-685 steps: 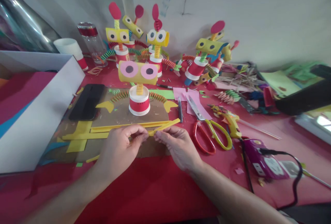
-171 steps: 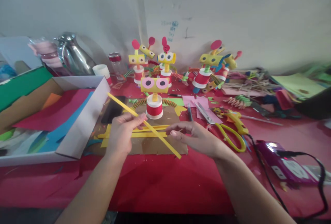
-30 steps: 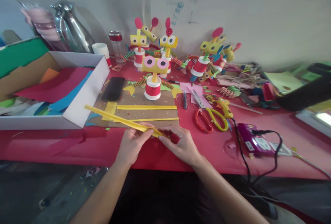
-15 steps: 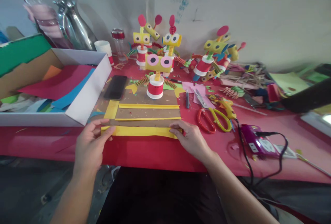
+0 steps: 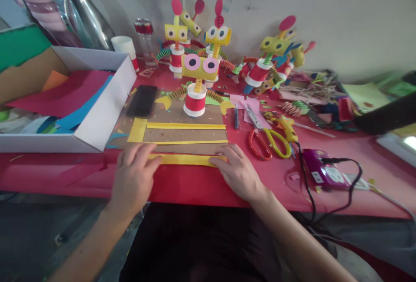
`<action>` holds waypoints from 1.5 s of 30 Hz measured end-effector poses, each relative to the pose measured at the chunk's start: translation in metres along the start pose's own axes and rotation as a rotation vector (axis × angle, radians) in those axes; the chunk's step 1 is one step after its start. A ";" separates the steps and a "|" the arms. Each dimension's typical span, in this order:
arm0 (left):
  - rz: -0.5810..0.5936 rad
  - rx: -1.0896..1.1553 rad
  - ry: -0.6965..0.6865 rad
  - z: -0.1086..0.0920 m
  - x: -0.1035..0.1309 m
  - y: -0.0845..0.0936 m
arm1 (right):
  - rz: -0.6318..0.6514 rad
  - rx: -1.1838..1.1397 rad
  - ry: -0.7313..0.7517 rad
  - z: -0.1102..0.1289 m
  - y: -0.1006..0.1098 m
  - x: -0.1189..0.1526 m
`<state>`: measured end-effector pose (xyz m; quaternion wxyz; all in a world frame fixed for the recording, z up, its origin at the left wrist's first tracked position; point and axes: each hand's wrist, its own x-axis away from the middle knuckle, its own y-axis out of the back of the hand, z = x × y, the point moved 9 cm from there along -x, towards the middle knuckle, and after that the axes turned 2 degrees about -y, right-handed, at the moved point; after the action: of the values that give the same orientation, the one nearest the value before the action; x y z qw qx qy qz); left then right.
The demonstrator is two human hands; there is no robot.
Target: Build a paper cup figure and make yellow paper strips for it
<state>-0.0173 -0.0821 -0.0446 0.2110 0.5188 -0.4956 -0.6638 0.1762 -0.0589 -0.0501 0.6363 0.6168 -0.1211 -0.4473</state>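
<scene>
A long yellow paper strip [image 5: 185, 159] lies across the front edge of the cardboard, folded narrower along its length. My left hand [image 5: 134, 173] has its fingers and thumb closed over the strip's left part. The right end is pinched between the thumb and fingers of my right hand [image 5: 235, 168]. Two narrower yellow strips [image 5: 186, 126] rest behind it on the cardboard [image 5: 185, 135], beside a short, wide yellow piece [image 5: 138, 130]. Behind them stands a paper-cup figure [image 5: 195, 100] with pink-rimmed eyes and coiled arms.
A white box [image 5: 102, 108] of coloured paper sits at the left, near a black phone [image 5: 142, 101]. Scissors [image 5: 256, 119], a yellow glue gun [image 5: 287, 129] and a purple device [image 5: 325, 171] with cables are at the right. More paper figures [image 5: 177, 58] stand behind.
My left hand has moved right, inward along the strip, and covers its left end. The strip looks narrower. The camera view has shifted slightly.
</scene>
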 end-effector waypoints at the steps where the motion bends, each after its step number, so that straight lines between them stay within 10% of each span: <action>1: 0.029 0.039 -0.064 -0.013 -0.003 -0.003 | 0.024 0.019 0.034 0.006 -0.002 0.000; 11: 0.068 0.182 -0.161 -0.056 -0.031 -0.021 | 0.043 -0.092 -0.121 0.005 -0.004 0.003; 45: 0.287 0.324 0.246 -0.052 -0.043 -0.049 | 0.179 -0.201 -0.677 -0.055 0.000 0.016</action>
<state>0.0569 -0.0501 -0.0648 0.2759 0.5473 -0.6348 -0.4706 0.2236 -0.0332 -0.0682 0.6542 0.3550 -0.3341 -0.5783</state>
